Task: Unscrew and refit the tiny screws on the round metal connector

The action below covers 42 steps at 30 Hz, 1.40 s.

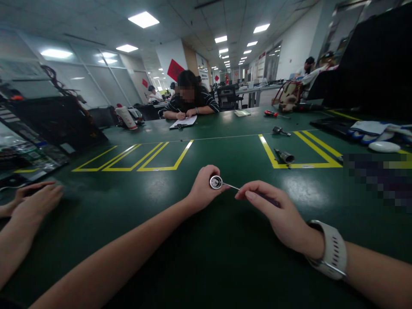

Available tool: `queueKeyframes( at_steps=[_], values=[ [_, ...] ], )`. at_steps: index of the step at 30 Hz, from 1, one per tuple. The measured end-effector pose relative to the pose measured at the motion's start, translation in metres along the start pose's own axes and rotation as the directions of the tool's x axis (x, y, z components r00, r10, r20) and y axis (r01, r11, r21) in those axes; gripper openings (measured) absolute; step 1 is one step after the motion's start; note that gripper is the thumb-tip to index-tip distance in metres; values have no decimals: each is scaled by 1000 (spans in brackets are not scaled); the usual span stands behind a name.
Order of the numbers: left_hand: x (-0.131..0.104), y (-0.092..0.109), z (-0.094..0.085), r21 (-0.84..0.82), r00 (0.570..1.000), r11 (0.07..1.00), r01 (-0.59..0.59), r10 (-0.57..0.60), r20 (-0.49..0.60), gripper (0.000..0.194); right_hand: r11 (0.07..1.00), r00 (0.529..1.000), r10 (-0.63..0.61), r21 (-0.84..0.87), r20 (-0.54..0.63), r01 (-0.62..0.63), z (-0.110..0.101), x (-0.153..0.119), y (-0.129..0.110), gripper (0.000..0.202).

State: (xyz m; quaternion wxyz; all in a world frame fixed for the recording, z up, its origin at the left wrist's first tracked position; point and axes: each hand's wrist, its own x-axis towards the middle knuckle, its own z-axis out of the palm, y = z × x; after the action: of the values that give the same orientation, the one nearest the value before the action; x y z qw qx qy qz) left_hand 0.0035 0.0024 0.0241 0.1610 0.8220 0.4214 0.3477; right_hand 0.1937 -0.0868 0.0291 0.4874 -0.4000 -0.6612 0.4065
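My left hand [203, 188] is closed around a round metal part [215, 182], its open ring-shaped end turned toward me and some inner pieces visible inside. My right hand [270, 208] grips a screwdriver [231, 186] with a thin steel shaft and a dark handle, mostly covered by the fingers. The shaft points left and its tip reaches the edge of the metal part; whether it touches is too small to tell. Farther off, a dark tapered part with a metal sleeve [285, 156] lies inside a yellow-taped area, and a smaller dark metal part [281, 131] lies behind it.
The green table [128, 240] has yellow tape outlines [157, 168]. A red-handled screwdriver [272, 113], gloves [373, 128] and a white oval object [384, 147] lie right. Another person's hands [37, 199] rest at left. Across the table, a person writes on a clipboard [184, 123].
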Motion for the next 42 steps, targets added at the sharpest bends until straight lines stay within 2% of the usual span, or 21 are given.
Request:
queueKeyframes(
  at_steps=[2,4,7,11,14,17,20,23,26,30,33,36,39,42],
  values=[
    [1,0,6,-126,998,991,50,-43,54,29,1000,1000,13,-25,18,-12,0,1,-3,18],
    [1,-1,10,-193,993,980,53,-32,111,24,998,1000,18,-63,21,-17,2,1,-5,15],
    [-1,-4,14,-166,989,986,14,11,150,16,987,999,24,-161,27,-20,4,1,-6,12],
    [-3,-8,17,-84,993,996,-2,11,117,22,977,999,22,-212,24,-16,6,1,-3,11],
    [-4,-9,17,-17,995,999,-48,49,82,23,987,995,84,-140,46,-77,7,1,-1,11],
    [-6,-9,16,9,995,996,-91,90,38,23,982,984,167,82,60,-172,7,2,4,11],
    [-7,-8,15,-26,996,996,-82,82,17,23,896,957,275,338,91,-289,8,4,11,14],
    [-7,-8,15,-61,998,997,-57,57,2,23,814,935,328,463,131,-351,7,5,15,16],
    [-7,-7,15,-42,999,998,-41,40,-12,23,831,944,313,452,103,-325,8,4,15,17],
    [-8,-8,16,95,998,994,-60,62,-19,21,934,964,262,239,55,-267,11,-1,11,17],
    [-9,-9,16,145,993,983,-111,115,-17,21,948,961,265,160,74,-274,12,-2,9,16],
    [-8,-10,17,65,992,991,-117,120,-42,21,928,959,268,241,91,-282,12,-1,10,15],
    [-7,-11,18,-67,993,994,-89,83,-84,23,867,946,302,379,114,-323,12,0,10,13],
    [-7,-11,19,-126,993,988,-91,81,-80,24,816,932,339,454,128,-359,12,1,10,12]
  ],
)
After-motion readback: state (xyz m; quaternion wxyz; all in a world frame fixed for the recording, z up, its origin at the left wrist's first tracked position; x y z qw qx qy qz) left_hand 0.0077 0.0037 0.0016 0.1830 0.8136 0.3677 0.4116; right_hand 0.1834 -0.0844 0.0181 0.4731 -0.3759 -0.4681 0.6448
